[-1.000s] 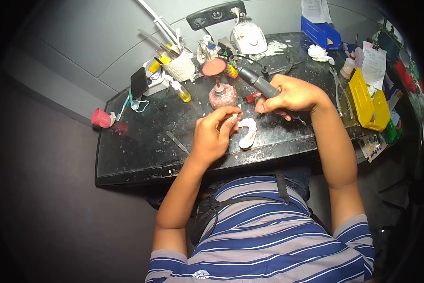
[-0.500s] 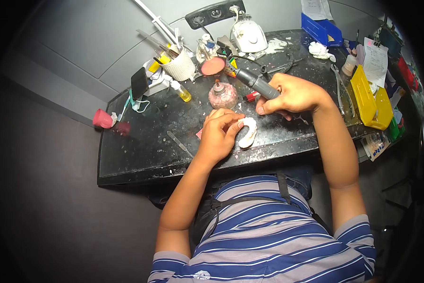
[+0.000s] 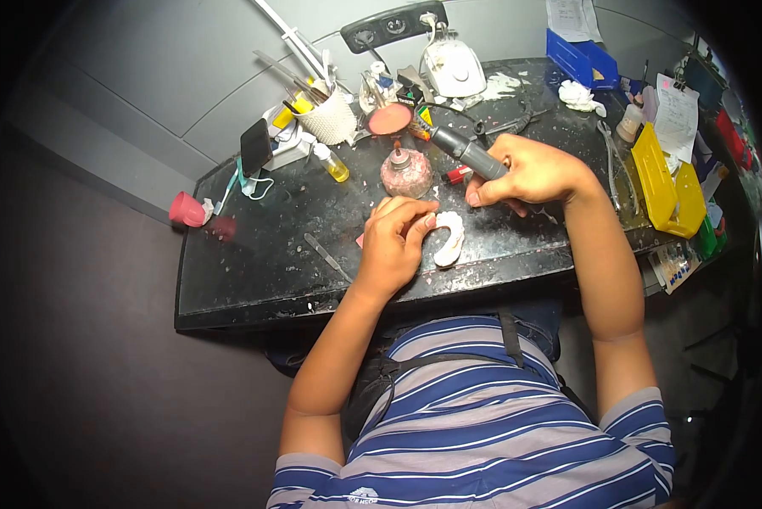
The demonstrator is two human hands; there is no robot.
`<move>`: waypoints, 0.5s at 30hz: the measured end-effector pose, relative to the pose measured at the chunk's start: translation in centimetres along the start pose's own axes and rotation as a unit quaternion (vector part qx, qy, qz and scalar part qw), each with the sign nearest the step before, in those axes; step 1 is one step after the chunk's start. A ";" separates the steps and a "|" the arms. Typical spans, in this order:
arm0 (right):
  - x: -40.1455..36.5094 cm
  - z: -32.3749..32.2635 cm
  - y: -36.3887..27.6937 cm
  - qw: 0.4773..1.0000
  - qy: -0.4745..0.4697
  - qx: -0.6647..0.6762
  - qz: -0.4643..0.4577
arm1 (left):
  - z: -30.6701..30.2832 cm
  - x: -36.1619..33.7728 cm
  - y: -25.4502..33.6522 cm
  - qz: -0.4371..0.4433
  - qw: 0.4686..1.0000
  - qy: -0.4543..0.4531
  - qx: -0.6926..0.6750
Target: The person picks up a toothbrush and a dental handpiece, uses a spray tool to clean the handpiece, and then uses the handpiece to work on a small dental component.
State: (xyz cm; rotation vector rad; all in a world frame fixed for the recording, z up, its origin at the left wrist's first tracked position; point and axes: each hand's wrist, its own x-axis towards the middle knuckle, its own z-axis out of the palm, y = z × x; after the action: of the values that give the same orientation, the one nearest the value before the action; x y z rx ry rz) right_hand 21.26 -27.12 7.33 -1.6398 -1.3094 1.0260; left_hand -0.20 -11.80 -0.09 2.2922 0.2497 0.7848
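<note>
Thumb and fingers of my left hand (image 3: 397,241) pinch one end of a white, horseshoe-shaped dental model (image 3: 451,240) near the front of the bench. My right hand (image 3: 532,174) is wrapped round a dark rotary handpiece (image 3: 467,151), whose cord end points up and to the left. The handpiece's working tip is hidden below the hand, to the right of the model. Just behind the model stands a round glass spirit burner (image 3: 406,173) with pinkish contents. A red object (image 3: 457,175) lies between burner and right hand.
A slim metal knife-like tool (image 3: 325,255) lies left of my left hand. Farther back are a small yellow bottle (image 3: 332,164), a white tool cup (image 3: 326,117), a phone (image 3: 255,147) and a white device (image 3: 454,68). Yellow (image 3: 667,191) and blue (image 3: 580,59) bins stand right.
The view has shifted slightly, so the bench items sit a little lower and to the right. Both hands keep their grips, with hardly any other movement.
</note>
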 end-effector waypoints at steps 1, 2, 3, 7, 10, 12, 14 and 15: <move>0.0 0.0 -0.1 1.000 -0.001 0.000 0.000 | 0.0 0.1 0.1 -0.007 1.000 0.003 0.016; -0.1 0.0 -0.2 1.000 0.002 0.000 0.002 | 0.1 0.2 0.2 -0.008 1.000 0.003 0.016; -0.1 0.0 -0.2 1.000 0.006 -0.001 0.003 | 0.1 0.3 0.3 0.013 0.999 0.001 0.046; -0.1 -0.1 -0.2 1.000 0.009 -0.008 0.003 | 0.0 0.3 0.3 0.028 0.996 -0.003 0.080; -0.1 -0.1 -0.1 1.000 0.012 -0.012 0.002 | -0.1 0.0 0.4 0.023 0.998 0.004 0.055; -0.1 0.0 -0.2 1.000 0.011 -0.012 0.001 | -0.1 -0.1 0.2 0.021 0.998 0.003 0.061; -0.2 0.0 -0.3 1.000 0.010 -0.014 0.005 | -0.1 -0.2 0.0 0.021 0.998 0.004 0.067; -0.2 0.0 -0.4 1.000 0.010 -0.016 0.008 | 0.0 -0.1 0.1 0.026 0.998 0.008 0.053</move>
State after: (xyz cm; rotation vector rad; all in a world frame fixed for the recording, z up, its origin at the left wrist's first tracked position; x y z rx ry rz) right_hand 21.13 -27.25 7.71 -1.6830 -1.3081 1.0012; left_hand -0.29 -11.89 -0.08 2.4008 0.2445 0.8352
